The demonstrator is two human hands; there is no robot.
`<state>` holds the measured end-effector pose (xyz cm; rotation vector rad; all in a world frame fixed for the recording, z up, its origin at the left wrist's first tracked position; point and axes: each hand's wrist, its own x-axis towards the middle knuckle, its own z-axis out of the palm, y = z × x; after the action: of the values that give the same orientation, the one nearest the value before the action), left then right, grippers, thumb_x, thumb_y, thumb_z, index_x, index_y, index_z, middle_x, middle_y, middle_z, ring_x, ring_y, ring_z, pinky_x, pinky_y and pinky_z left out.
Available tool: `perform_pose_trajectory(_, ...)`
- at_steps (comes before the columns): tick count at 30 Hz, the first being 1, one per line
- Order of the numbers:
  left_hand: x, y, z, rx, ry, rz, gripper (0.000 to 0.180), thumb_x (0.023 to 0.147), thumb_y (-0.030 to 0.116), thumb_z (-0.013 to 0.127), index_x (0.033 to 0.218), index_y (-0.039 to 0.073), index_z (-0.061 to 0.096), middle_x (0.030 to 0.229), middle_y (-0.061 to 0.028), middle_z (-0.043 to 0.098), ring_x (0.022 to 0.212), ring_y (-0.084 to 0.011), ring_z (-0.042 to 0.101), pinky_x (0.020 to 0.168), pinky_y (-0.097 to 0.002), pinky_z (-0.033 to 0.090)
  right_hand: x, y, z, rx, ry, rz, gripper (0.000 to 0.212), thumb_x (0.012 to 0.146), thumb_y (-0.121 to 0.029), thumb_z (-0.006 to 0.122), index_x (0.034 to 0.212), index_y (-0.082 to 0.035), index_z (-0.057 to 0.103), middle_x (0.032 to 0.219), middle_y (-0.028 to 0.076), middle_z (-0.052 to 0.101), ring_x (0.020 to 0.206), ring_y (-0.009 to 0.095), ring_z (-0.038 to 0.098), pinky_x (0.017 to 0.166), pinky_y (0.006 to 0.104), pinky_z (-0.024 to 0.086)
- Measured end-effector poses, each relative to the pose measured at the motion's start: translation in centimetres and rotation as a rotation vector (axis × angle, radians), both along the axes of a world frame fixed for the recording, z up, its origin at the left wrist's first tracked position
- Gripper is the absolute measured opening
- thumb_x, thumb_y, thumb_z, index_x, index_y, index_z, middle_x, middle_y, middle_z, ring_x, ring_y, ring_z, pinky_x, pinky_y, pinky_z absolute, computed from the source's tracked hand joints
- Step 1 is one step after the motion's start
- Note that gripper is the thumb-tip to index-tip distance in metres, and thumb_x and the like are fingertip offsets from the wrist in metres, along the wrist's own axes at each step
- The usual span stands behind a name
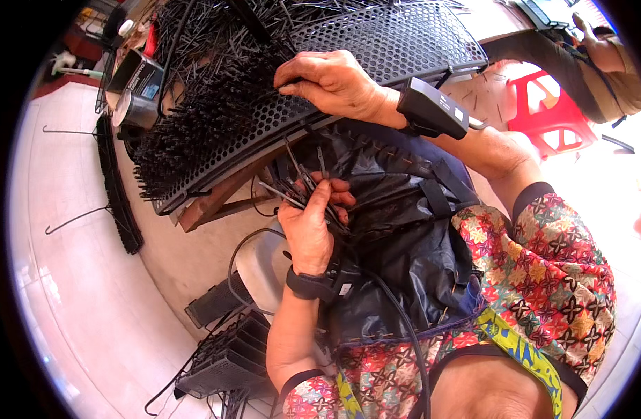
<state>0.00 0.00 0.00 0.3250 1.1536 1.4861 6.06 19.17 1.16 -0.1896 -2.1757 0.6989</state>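
Thin dark sticks (322,162) poke up from the left hand (308,234), near the middle of the view on my faraway screen. I see several, but they overlap too much to count. The fingers curl snugly round the bunch. One black apron (397,244) spreads toward four o'clock. The right hand (343,85) is at twelve o'clock, over one black panel (376,42) full of holes, which runs from nine o'clock to past one. Its fingertips are narrow, almost a pinch; I cannot tell if anything is in them. Black spikes (195,143) crowd the panel's left part, too many to count. I think that part is done, and the bare holes toward one o'clock look left to do. A loose pile (209,35) lies at eleven o'clock, also too many to count. Farther out, I count one metal cup (135,109) at ten, one bristly strip (114,188) at nine, one red stool (551,117) at two, and one other person (593,87) just beyond.
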Motion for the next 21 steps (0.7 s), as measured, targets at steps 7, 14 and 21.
perform_pose_trajectory(7,0.1,0.1,0.5,-0.027,0.001,0.007,0.013,0.083,0.007,0.05,0.093,-0.001,0.048,0.076,-0.0134,0.058,0.061,-0.0178,0.058,0.046,-0.0237,0.043,-2.9,0.4,3.0,0.067,-0.168,-0.045,0.009,0.065,-0.008,0.057,0.07,-0.001,0.054,0.058,0.017,0.053,0.062,0.034,0.056,0.052,0.0389,0.045)
perform_pose_trajectory(14,0.0,0.1,0.9,-0.053,0.04,0.012,0.013,0.083,0.009,0.05,0.093,0.0,0.048,0.077,-0.0124,0.059,0.063,-0.0177,0.057,0.046,-0.0236,0.043,-6.1,0.6,4.4,0.251,-0.255,-0.055,0.014,0.055,-0.008,0.056,0.065,0.001,0.052,0.061,0.017,0.053,0.062,0.037,0.054,0.053,0.0402,0.045)
perform_pose_trajectory(21,-0.1,0.0,0.6,-0.025,0.048,0.011,0.014,0.083,0.009,0.05,0.094,0.0,0.048,0.078,-0.0124,0.059,0.064,-0.0177,0.057,0.047,-0.0237,0.043,-5.2,1.0,5.2,0.123,-0.169,0.116,0.012,0.057,-0.005,0.053,0.067,0.001,0.052,0.061,0.017,0.053,0.063,0.035,0.054,0.054,0.0408,0.044)
